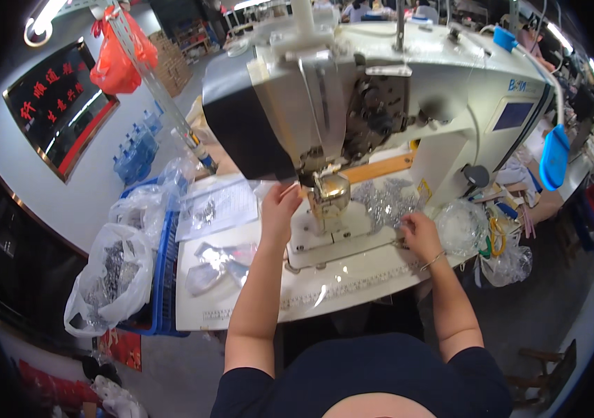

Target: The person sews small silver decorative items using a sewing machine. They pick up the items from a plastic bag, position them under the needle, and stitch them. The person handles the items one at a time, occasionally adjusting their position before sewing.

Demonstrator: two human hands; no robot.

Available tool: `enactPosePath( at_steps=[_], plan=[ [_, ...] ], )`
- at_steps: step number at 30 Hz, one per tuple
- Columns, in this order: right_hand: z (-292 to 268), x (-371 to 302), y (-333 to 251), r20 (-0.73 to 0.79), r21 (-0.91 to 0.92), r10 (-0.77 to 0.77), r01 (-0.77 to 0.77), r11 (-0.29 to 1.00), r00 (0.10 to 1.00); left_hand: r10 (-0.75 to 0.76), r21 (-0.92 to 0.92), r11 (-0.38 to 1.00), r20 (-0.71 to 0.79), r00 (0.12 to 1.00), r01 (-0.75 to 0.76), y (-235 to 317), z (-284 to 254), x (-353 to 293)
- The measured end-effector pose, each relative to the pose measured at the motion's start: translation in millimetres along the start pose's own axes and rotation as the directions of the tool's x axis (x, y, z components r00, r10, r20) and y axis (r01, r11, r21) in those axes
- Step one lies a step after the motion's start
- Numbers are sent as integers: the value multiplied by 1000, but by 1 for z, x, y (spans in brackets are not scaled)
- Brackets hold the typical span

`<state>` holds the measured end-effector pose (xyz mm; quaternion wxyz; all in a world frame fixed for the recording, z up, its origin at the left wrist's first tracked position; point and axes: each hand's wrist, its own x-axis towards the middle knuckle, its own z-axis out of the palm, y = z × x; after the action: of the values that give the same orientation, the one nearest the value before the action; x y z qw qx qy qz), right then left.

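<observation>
A large white sewing machine (381,90) stands over the white table (353,285). A shiny gold-coloured piece (330,193) sits on the post under the needle. My left hand (279,203) is raised beside that piece, its fingers pinching a small thin part at the piece's left edge. My right hand (419,233) rests on the table at the right, fingers closed on a small item beside a heap of glittery silver pieces (384,202). What it holds is too small to make out.
Clear plastic bags (220,258) lie on the table's left part. A blue crate (164,272) with filled plastic bags (109,279) stands at the left. More bags (475,233) and scissors lie at the right. A red bag (119,59) hangs above.
</observation>
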<state>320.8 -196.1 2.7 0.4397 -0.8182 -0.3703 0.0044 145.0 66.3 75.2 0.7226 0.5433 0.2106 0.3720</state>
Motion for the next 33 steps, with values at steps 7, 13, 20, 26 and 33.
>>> enactPosePath(
  at_steps=[7,13,20,26,33],
  plan=[
    [19,60,-1,-82,-315,-251,214,925,965,45,808,264,536,843,-527,-40,-11,-183],
    [39,92,-20,110,-488,26,31,872,994,-80,839,-42,539,839,-543,-73,-5,-210],
    [-2,81,-33,-179,100,-163,182,978,970,-25,844,39,535,844,-534,-70,-8,-205],
    [-27,54,-47,-223,213,-241,288,933,945,88,765,366,538,838,-530,-56,-32,-128],
    [-24,16,-39,127,483,-81,10,876,989,-251,819,323,557,792,-474,-46,-19,-95]
  ],
)
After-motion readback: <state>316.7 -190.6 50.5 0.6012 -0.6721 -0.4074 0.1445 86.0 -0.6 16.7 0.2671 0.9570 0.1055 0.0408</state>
